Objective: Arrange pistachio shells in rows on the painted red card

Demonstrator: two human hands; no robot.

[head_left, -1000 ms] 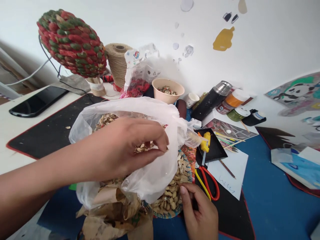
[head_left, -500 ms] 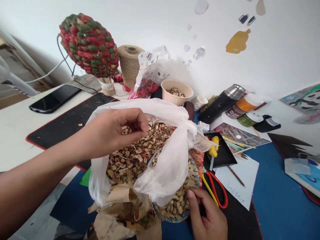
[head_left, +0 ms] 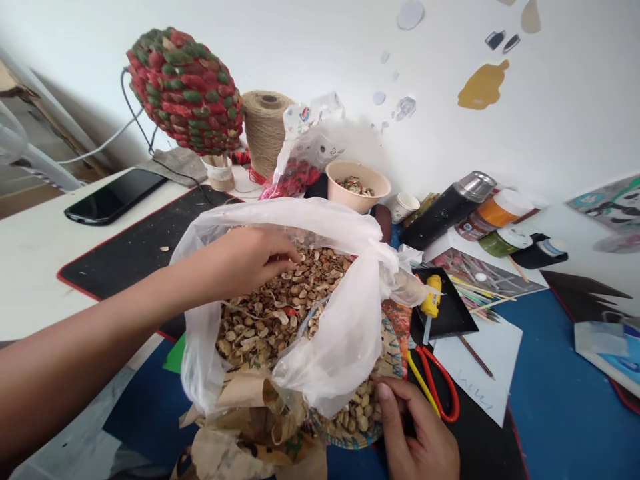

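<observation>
My left hand (head_left: 250, 263) reaches into a white plastic bag (head_left: 350, 333), just above a heap of dry brown shells (head_left: 280, 293) that look like pistachio shells. Its thumb and fingers curl toward each other; anything between the tips is too small to tell. Under the bag's gathered side lies a round woven basket (head_left: 397, 347) with blue stitching, holding larger pale shells (head_left: 357, 410). At the basket's right edge my right hand (head_left: 417, 427) rests with thumb and index finger drawn together, their contents hidden. Crumpled brown paper (head_left: 235, 447) sits in front of the bag.
Red-handled scissors (head_left: 443, 387) and a yellow-handled screwdriver (head_left: 431, 300) on a black tray (head_left: 453, 317) lie to the right. Behind stand a peach bowl (head_left: 357, 197), a twine spool (head_left: 265, 133), a black flask (head_left: 445, 207) and a red-green egg-shaped piece (head_left: 185, 93). A phone (head_left: 115, 197) lies left.
My left hand has lowered toward the shells, its fingers now pointing down and forward. My right hand keeps its place at the basket's edge. The whole view has shifted slightly.
</observation>
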